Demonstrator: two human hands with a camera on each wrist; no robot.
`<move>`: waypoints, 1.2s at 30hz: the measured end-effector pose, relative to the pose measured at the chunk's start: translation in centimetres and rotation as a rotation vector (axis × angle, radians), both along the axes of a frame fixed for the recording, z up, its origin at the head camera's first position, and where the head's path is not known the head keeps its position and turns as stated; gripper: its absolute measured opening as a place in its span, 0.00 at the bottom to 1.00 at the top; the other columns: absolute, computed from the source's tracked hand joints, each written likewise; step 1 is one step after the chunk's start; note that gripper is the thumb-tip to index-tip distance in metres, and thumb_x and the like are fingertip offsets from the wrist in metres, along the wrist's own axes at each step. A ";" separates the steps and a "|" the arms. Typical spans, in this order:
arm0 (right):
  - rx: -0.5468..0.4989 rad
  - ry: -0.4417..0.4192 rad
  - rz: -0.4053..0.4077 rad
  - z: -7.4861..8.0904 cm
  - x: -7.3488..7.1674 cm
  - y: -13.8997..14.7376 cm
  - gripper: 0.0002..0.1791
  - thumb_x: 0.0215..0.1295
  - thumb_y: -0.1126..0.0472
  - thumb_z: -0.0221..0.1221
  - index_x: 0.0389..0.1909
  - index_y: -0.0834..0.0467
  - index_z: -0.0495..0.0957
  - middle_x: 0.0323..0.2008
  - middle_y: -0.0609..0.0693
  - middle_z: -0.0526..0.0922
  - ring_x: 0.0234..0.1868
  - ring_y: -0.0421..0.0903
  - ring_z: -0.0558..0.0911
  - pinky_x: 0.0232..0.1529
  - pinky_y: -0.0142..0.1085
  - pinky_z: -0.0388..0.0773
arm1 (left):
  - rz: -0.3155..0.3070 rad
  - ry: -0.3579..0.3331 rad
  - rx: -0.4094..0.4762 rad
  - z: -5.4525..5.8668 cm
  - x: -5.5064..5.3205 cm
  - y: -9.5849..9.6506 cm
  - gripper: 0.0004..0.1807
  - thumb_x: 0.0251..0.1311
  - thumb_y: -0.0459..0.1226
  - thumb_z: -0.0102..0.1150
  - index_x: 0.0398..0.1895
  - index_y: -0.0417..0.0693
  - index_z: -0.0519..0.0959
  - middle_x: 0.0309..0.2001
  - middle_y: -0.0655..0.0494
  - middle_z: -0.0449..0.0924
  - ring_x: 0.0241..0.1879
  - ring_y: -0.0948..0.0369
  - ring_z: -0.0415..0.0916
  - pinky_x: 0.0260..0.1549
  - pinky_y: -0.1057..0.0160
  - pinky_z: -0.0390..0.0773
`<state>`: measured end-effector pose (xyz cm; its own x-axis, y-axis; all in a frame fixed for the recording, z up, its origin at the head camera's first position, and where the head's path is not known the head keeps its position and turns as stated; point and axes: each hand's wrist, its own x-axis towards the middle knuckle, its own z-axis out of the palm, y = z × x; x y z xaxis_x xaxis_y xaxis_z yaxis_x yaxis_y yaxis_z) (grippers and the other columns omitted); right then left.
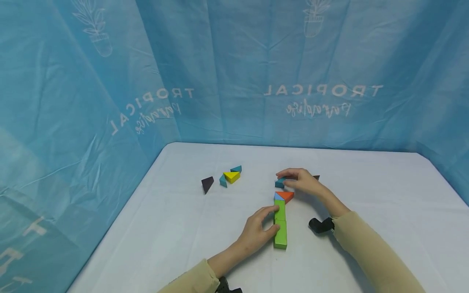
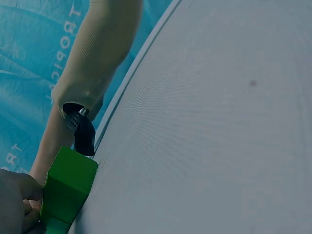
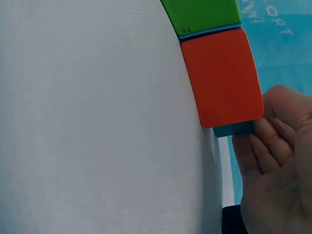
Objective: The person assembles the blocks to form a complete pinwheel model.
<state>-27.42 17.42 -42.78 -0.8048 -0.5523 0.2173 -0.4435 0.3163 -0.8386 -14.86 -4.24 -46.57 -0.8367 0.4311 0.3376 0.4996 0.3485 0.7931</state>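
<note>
Two green blocks point(image 1: 280, 235) lie end to end in a line on the white table. At their far end sit a small light blue triangular block point(image 1: 278, 197) and an orange-red triangular block point(image 1: 288, 197). My left hand point(image 1: 258, 230) touches the left side of the green pair, index fingertip on the far block and thumb on the near one. Just beyond the orange-red block, my right hand point(image 1: 302, 181) pinches a teal block point(image 1: 279, 184) between thumb and fingers. In the right wrist view the orange-red block point(image 3: 223, 78) partly hides the teal one.
To the left lie a yellow triangular block point(image 1: 232, 177), teal blocks point(image 1: 223, 181) beside and behind it, and a dark block point(image 1: 207, 184). Another dark piece point(image 1: 316, 177) shows partly behind my right hand. A blue printed curtain point(image 1: 234, 73) hangs around the white table point(image 1: 165, 224).
</note>
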 end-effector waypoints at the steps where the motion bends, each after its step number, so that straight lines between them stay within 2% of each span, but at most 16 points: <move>1: 0.005 0.013 -0.009 -0.3 -0.2 0.1 0.17 0.63 0.72 0.56 0.53 0.72 0.74 0.51 0.66 0.77 0.55 0.63 0.74 0.55 0.47 0.72 | 0.000 0.000 -0.001 0.0 0.0 0.0 0.25 0.60 0.33 0.59 0.62 0.43 0.70 0.59 0.54 0.72 0.61 0.60 0.66 0.60 0.59 0.66; 4: 0.014 0.029 -0.079 -1.3 -0.5 0.4 0.20 0.64 0.65 0.59 0.55 0.69 0.73 0.53 0.63 0.77 0.57 0.62 0.72 0.57 0.52 0.69 | -0.004 -0.003 0.003 0.0 0.0 0.0 0.25 0.60 0.33 0.59 0.62 0.43 0.69 0.60 0.54 0.72 0.61 0.59 0.66 0.60 0.59 0.66; 8: 0.044 0.033 -0.207 -2.2 -0.5 0.9 0.25 0.61 0.55 0.63 0.56 0.64 0.74 0.53 0.58 0.78 0.57 0.59 0.73 0.56 0.51 0.71 | -0.010 0.001 0.003 0.0 -0.1 0.0 0.25 0.60 0.33 0.59 0.62 0.43 0.69 0.59 0.54 0.72 0.61 0.60 0.66 0.60 0.59 0.67; 13: 0.097 0.052 -0.277 -2.9 -0.2 1.3 0.25 0.60 0.53 0.64 0.55 0.61 0.76 0.51 0.56 0.79 0.54 0.56 0.76 0.52 0.50 0.75 | -0.014 0.009 -0.007 0.1 -0.1 0.1 0.25 0.61 0.33 0.59 0.62 0.43 0.69 0.60 0.54 0.71 0.61 0.61 0.66 0.60 0.60 0.66; 19: 0.114 0.064 -0.293 -3.1 0.0 0.9 0.25 0.57 0.52 0.66 0.54 0.60 0.77 0.50 0.54 0.80 0.53 0.54 0.77 0.50 0.49 0.76 | -0.010 0.003 -0.010 0.0 0.0 -0.1 0.25 0.61 0.33 0.59 0.62 0.43 0.69 0.60 0.54 0.71 0.61 0.61 0.65 0.60 0.61 0.66; 24: 0.114 0.067 -0.262 -3.1 0.0 0.7 0.24 0.58 0.54 0.65 0.54 0.60 0.77 0.50 0.54 0.81 0.52 0.54 0.78 0.50 0.48 0.76 | -0.006 0.007 -0.013 0.0 0.0 -0.1 0.25 0.61 0.33 0.59 0.62 0.43 0.69 0.60 0.54 0.71 0.61 0.61 0.66 0.59 0.61 0.66; 30: 0.107 -0.009 -0.201 -3.0 0.1 0.7 0.25 0.59 0.51 0.65 0.55 0.59 0.77 0.50 0.53 0.80 0.53 0.51 0.77 0.52 0.48 0.75 | -0.003 0.009 -0.013 -0.1 0.0 -0.1 0.25 0.61 0.33 0.59 0.62 0.43 0.69 0.60 0.54 0.71 0.61 0.61 0.66 0.59 0.60 0.67; 36: 0.048 -0.064 -0.203 -3.2 -0.2 0.7 0.24 0.65 0.49 0.59 0.56 0.60 0.76 0.50 0.53 0.80 0.51 0.50 0.78 0.52 0.47 0.74 | 0.000 -0.018 -0.003 0.0 0.1 0.0 0.25 0.60 0.33 0.59 0.62 0.44 0.69 0.60 0.55 0.71 0.62 0.60 0.65 0.60 0.60 0.66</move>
<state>-27.58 18.08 -46.01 -0.9117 -0.3865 0.1393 -0.3131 0.4342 -0.8446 -14.81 -4.20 -46.54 -0.8428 0.4323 0.3208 0.4849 0.3510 0.8010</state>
